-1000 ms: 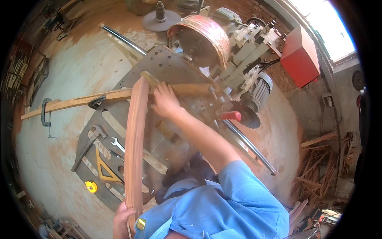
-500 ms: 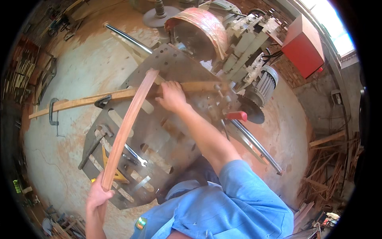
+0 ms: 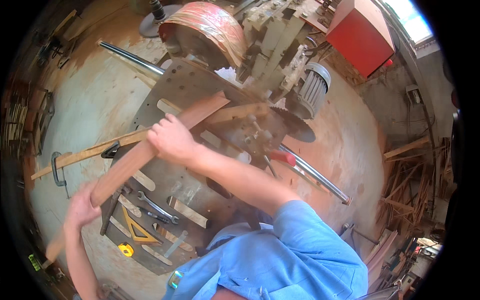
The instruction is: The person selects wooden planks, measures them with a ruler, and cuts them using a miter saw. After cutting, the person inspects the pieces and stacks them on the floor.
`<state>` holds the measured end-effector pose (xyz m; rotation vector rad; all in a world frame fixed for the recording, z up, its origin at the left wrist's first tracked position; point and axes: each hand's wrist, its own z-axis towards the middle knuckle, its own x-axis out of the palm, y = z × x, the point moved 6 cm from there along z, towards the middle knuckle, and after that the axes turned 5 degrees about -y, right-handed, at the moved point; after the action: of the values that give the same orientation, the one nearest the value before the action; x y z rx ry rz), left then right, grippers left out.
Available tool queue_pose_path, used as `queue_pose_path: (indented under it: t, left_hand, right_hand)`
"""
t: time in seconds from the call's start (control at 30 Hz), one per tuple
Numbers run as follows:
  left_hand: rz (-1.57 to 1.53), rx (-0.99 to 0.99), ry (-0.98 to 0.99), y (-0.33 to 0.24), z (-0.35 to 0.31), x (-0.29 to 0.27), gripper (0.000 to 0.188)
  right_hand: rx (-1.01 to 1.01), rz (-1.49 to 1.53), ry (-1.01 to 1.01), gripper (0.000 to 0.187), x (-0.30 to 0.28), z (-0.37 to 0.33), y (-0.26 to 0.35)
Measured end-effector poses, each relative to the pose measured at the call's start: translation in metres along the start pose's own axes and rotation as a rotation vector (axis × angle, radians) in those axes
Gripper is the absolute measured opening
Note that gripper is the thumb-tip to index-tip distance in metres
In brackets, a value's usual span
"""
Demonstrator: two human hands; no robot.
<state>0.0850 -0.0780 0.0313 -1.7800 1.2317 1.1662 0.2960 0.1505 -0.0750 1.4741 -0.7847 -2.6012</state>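
Note:
A long reddish-brown wooden board lies slantwise over the steel machine table, its far end near the table's back part. My left hand grips it toward its near end, which sticks out past the table at the lower left and is blurred. Farther up, my right hand is wrapped round the board, thumb side hidden in part. Under the board, a long wooden fence strip crosses the table, with a black clamp on it and a G-clamp near its left end.
A toothed saw blade stands by the motor, near a red handle. A red-topped guard is at the back. A wrench, yellow triangle square, tape measure and hammer lie on the table.
The board has swung from steep to a flatter slant, its far end moving right. My right hand has come from the fence strip onto the board; my left hand has moved left and up.

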Motion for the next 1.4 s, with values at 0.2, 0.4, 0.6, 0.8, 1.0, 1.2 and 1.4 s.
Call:
queue_pose_path:
  t: [0.2, 0.4, 0.6, 0.8, 1.0, 1.2, 1.4]
  left_hand:
    - [0.052, -0.09, 0.061, -0.01, 0.117, -0.024, 0.056]
    - [-0.006, 0.015, 0.045, 0.012, 0.183, -0.013, 0.051]
    - [0.074, 0.197, 0.084, 0.062, 0.194, -0.02, 0.038]
    - [0.05, 0.25, 0.028, 0.106, 0.196, 0.006, 0.044]
    - [-0.008, 0.242, 0.023, 0.115, 0.212, 0.018, 0.041]
    - [-0.056, 0.28, 0.029, 0.11, 0.228, 0.028, 0.038]
    - [-0.052, 0.116, 0.168, 0.119, 0.252, 0.042, 0.038]
  right_hand:
    - [0.19, 0.004, -0.049, 0.04, -0.019, 0.004, -0.065]
    - [0.262, -0.068, -0.038, 0.027, -0.015, 0.027, -0.076]
    - [0.277, -0.289, -0.027, 0.05, 0.007, 0.048, -0.033]
    - [0.333, -0.333, 0.028, 0.051, 0.033, 0.07, 0.001]
    - [0.318, -0.345, 0.009, 0.052, 0.05, 0.075, -0.007]
    - [0.346, -0.37, 0.006, 0.051, 0.047, 0.068, -0.004]
    - [0.306, -0.384, 0.038, 0.048, 0.063, 0.086, -0.031]
